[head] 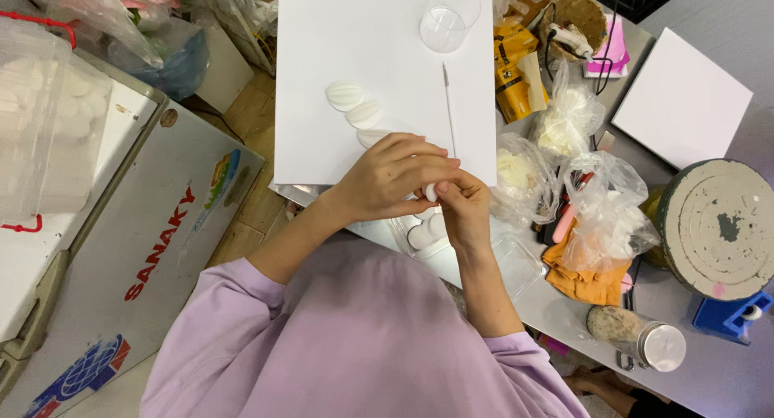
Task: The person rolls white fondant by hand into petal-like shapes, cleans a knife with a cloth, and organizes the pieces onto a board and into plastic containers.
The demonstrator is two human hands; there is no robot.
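My left hand (395,174) and my right hand (463,207) meet at the near edge of a white board (322,79) and together pinch a small white clay piece (431,192). Three ribbed white petal shapes (345,95) lie in a row on the board just beyond my left hand. A thin white stick tool (448,103) lies on the board past my fingers. Under my hands sits a clear plastic tray (516,265) with white round pieces (423,232).
A clear cup (447,19) stands at the board's far edge. To the right lie plastic bags of white material (568,120), an orange cloth (584,277), a glass jar (637,337), a round grey turntable (721,224) and a second white board (681,99). A chest freezer (137,249) stands left.
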